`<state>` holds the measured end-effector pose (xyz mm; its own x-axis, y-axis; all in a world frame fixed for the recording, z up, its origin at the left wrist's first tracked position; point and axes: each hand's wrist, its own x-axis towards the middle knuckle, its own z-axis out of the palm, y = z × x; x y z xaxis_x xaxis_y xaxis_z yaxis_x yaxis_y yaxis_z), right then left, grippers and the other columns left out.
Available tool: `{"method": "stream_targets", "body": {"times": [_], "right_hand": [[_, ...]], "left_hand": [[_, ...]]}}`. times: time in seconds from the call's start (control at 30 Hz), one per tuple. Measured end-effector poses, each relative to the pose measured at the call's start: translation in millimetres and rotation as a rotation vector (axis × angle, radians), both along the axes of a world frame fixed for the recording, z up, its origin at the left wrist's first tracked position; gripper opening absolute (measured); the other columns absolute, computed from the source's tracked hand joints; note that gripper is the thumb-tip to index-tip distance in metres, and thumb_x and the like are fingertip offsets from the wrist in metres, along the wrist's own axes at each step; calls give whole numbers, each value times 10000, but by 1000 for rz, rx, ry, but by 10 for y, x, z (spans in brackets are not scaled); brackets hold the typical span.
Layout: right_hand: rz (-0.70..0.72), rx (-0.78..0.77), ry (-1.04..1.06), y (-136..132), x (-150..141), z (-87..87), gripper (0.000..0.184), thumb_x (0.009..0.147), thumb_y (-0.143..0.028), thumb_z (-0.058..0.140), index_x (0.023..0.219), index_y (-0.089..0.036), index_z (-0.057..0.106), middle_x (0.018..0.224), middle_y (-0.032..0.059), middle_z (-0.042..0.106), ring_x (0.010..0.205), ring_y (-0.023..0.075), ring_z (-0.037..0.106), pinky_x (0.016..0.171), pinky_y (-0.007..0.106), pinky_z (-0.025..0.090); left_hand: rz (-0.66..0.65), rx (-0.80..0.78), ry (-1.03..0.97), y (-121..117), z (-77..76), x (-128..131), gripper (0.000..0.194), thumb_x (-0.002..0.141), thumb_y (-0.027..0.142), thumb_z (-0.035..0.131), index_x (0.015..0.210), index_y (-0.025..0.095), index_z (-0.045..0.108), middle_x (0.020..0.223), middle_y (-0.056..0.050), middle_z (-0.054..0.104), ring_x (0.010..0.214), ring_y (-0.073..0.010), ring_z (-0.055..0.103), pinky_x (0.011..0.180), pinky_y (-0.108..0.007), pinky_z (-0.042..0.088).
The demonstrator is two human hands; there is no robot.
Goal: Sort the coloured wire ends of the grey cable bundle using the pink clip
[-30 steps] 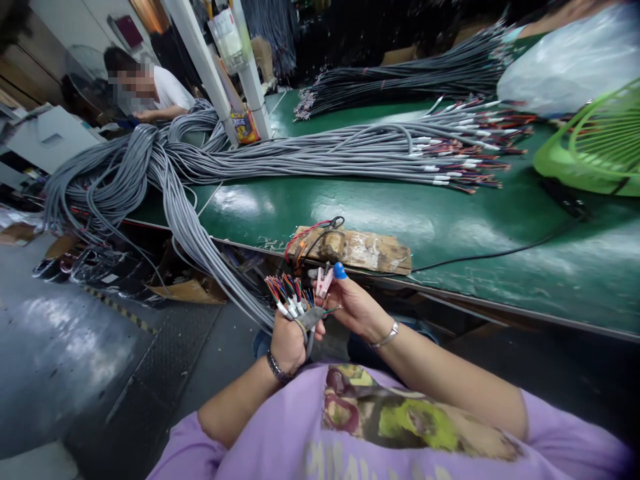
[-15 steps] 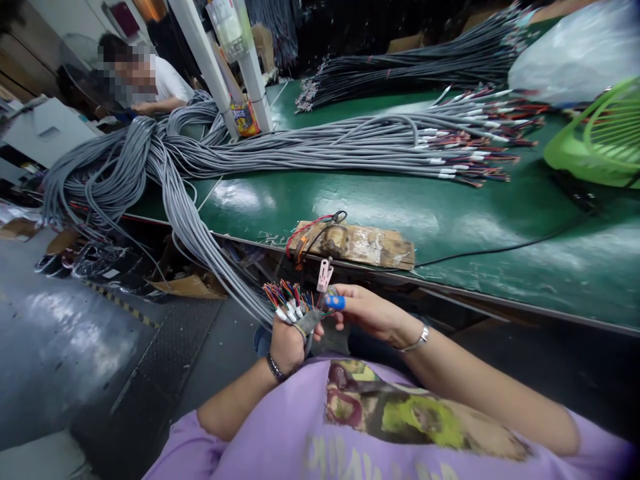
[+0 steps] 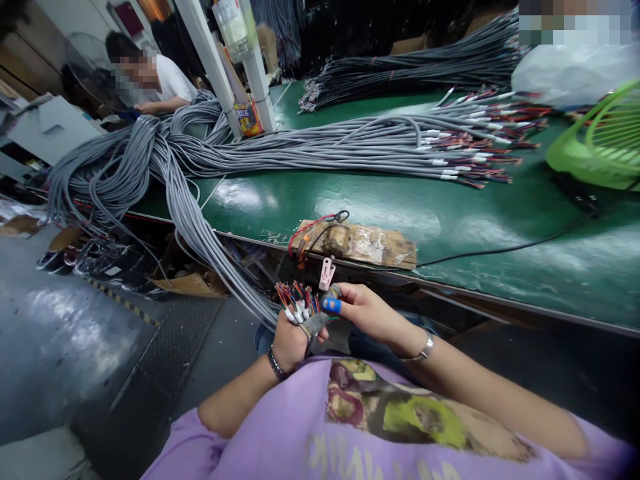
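My left hand [image 3: 289, 341] is closed round the ends of several grey cables [image 3: 235, 283], whose coloured wire tips [image 3: 296, 298] fan out above my fist. My right hand [image 3: 363, 308], with a blue cap on one fingertip, pinches at those wire tips from the right. A small pink clip [image 3: 327, 273] stands up just above my right fingers; whether my fingers hold it I cannot tell. The grey cables run from my left fist up to the left edge of the green table [image 3: 350, 207].
A taped wooden block with red and black wires [image 3: 357, 243] sits on the table's near edge. Large bundles of grey cables [image 3: 320, 147] cover the far half. A green fan [image 3: 597, 143] stands at right. Another person [image 3: 150, 83] works at far left.
My right hand has dropped from beside the pink clip and moved in onto the coloured wire tips. My left hand has kept its grip on the cables.
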<state>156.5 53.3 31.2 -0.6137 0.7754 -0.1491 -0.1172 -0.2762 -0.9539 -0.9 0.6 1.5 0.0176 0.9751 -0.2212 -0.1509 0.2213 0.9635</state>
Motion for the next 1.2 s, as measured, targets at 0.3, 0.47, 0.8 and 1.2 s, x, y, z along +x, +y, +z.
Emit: {"method": "stream_targets", "body": {"times": [0.3,0.47,0.8,1.2], "right_hand": [[-203,-408,265,92,-3,-241,328,691,-456,750,698,-166,597,594,-18,553,525,90,457,555,250,420],[-224,-356,313,238,-81,-256,414,727,-570,697,769,-162,641,655,10,594,535,96,454,551,255,435],[-374,-120,221,219,-205,-238,538,724,-711,592,698,-176,647,607,19,574,565,133,496,549,269,419],[-320,-373,445,262,-259,-216,487,683,-621,709,838,-159,688,643,37,641,600,154,582,550,273,485]], "left_hand": [[77,18,-82,31,55,33,407,685,498,731,529,138,620,458,-31,598,397,-108,517,424,-229,416],[79,-11,-206,93,241,90,371,605,461,786,533,146,604,427,-8,571,363,-97,484,390,-224,376],[32,-38,-246,230,165,108,345,585,434,798,621,135,629,421,10,549,352,-73,438,385,-211,315],[10,-72,-205,235,197,152,336,574,431,765,518,141,603,391,-2,526,348,-90,450,378,-228,341]]}}
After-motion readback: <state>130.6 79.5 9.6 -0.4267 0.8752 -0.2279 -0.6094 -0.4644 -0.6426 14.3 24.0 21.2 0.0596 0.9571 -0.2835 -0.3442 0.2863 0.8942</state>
